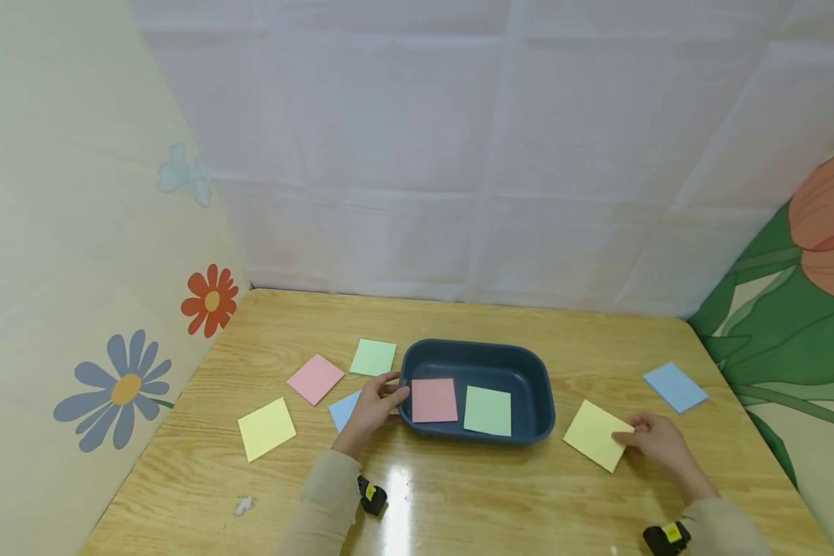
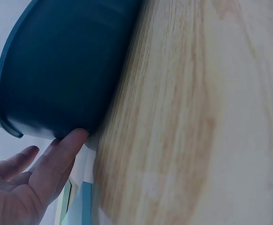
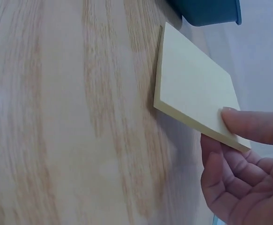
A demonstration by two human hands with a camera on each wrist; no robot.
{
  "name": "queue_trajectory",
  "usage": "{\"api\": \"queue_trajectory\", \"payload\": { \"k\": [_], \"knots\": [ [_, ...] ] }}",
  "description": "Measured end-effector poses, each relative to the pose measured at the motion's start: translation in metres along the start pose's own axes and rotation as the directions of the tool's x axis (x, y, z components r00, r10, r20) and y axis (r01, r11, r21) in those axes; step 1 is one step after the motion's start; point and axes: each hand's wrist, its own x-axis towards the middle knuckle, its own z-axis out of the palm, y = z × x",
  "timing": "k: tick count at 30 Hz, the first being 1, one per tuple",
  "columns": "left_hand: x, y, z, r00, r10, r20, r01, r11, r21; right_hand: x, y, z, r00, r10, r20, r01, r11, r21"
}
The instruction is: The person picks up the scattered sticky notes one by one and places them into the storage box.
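Note:
My left hand grips the left end of a dark blue plastic basin, thumb at the rim and fingers against the outer wall. Inside the basin lie a pink sticky note pad and a green sticky note pad, side by side. To the right of the basin, my right hand pinches a yellow sticky note pad by one corner, thumb on top and fingers beneath. In the right wrist view this pad is tilted, its near corner raised off the table.
Left of the basin lie another green pad, a pink pad, a yellow pad and a blue pad partly hidden by my left hand. A second blue pad lies at the right on the wooden table.

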Motion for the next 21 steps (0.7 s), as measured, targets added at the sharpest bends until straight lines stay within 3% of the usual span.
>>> {"api": "queue_trajectory", "payload": {
  "k": [9, 21],
  "knots": [
    [0.0008, -0.0004, 0.0008, 1.0, 0.002, -0.011, -0.002, 1.0, 0.0, -0.0014, -0.0027, 0.0005, 1.0, -0.004, -0.012, 0.005, 0.998, 0.066],
    [-0.0005, 0.0004, 0.0011, 1.0, -0.002, -0.007, 0.002, 1.0, -0.004, -0.0042, -0.0034, -0.004, 0.998, 0.034, 0.053, -0.044, 0.98, 0.193]
  ]
}}
